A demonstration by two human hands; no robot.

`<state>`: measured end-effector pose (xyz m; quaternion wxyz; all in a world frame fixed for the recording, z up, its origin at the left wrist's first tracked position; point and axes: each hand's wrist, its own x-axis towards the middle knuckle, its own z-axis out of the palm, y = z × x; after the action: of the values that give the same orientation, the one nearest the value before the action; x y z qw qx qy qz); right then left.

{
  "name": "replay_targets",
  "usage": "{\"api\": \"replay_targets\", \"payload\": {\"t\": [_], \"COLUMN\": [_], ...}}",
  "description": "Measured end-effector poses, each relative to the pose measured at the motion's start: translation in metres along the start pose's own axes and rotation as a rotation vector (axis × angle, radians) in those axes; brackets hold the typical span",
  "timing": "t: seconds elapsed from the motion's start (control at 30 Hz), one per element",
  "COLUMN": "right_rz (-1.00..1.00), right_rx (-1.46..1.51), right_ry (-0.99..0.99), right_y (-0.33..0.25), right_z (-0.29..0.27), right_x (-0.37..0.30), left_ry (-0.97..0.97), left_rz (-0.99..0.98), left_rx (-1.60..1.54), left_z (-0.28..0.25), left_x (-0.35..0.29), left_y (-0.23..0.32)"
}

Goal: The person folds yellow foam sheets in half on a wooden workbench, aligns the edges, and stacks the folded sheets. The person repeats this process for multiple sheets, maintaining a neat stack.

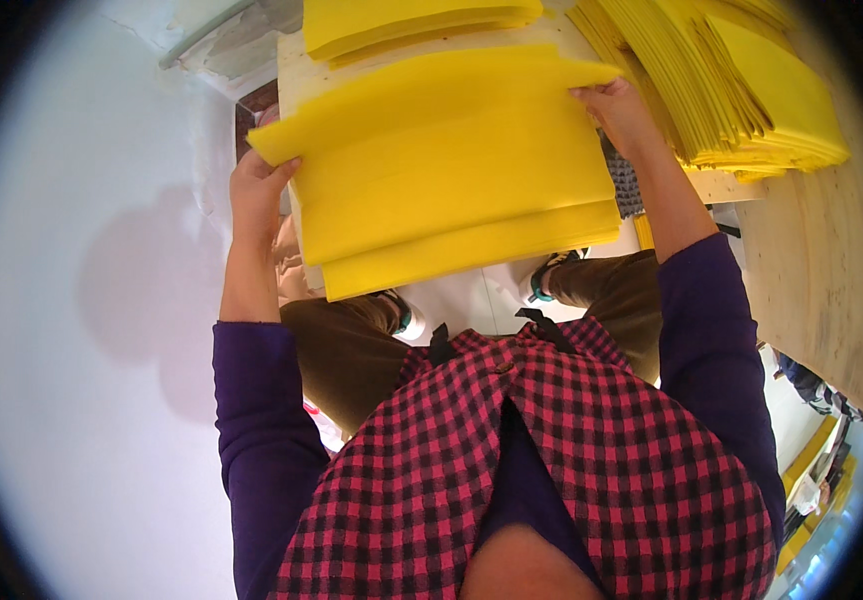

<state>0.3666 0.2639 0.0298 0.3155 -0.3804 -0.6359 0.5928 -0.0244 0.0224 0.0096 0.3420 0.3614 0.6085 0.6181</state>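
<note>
A wide yellow fabric sheet (pixel 451 150), folded in layers, is stretched between my two hands above my lap. My left hand (pixel 263 185) pinches its far left corner between thumb and fingers. At the far right corner, my right hand (pixel 619 115) grips the same edge. The sheet's lower part hangs toward me over the table's near edge, with a second layer showing below a fold. Parts of both hands' fingers are hidden by the fabric.
A low yellow stack (pixel 421 28) lies on the wooden table (pixel 801 270) beyond the sheet. To the right, a tall pile of folded yellow pieces (pixel 711 90) leans and fans out. A white wall (pixel 81 300) stands close on my left.
</note>
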Motion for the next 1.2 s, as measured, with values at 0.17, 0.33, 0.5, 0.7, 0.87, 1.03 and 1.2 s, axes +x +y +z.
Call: {"api": "replay_targets", "payload": {"t": [0.17, 0.33, 0.5, 0.7, 0.87, 1.03, 1.2], "right_rz": [-0.178, -0.156, -0.227, -0.303, -0.418, -0.481, -0.504], "right_rx": [0.073, 0.095, -0.030, -0.055, -0.214, -0.338, -0.370], "right_ry": [-0.106, -0.082, -0.070, -0.079, -0.060, -0.056, -0.022], "right_y": [0.012, 0.020, 0.029, 0.033, 0.032, 0.034, 0.036], "right_z": [-0.009, -0.010, -0.009, -0.008, -0.006, -0.007, -0.002], "right_x": [-0.014, -0.024, -0.029, -0.036, -0.042, -0.045, -0.053], "left_ry": [-0.098, -0.058, -0.002, 0.097, -0.039, -0.238, -0.266], "left_rz": [0.115, 0.231, 0.354, 0.425, 0.519, 0.549, 0.517], "left_rx": [-0.044, 0.179, 0.510, 0.627, 0.587, 0.888, 1.117], "left_z": [-0.009, -0.009, -0.015, -0.013, 0.029, 0.081, 0.111], "left_x": [-0.008, -0.019, -0.026, -0.031, -0.036, -0.045, -0.052], "left_y": [-0.013, -0.019, -0.015, 0.013, 0.032, 0.038, 0.024]}}
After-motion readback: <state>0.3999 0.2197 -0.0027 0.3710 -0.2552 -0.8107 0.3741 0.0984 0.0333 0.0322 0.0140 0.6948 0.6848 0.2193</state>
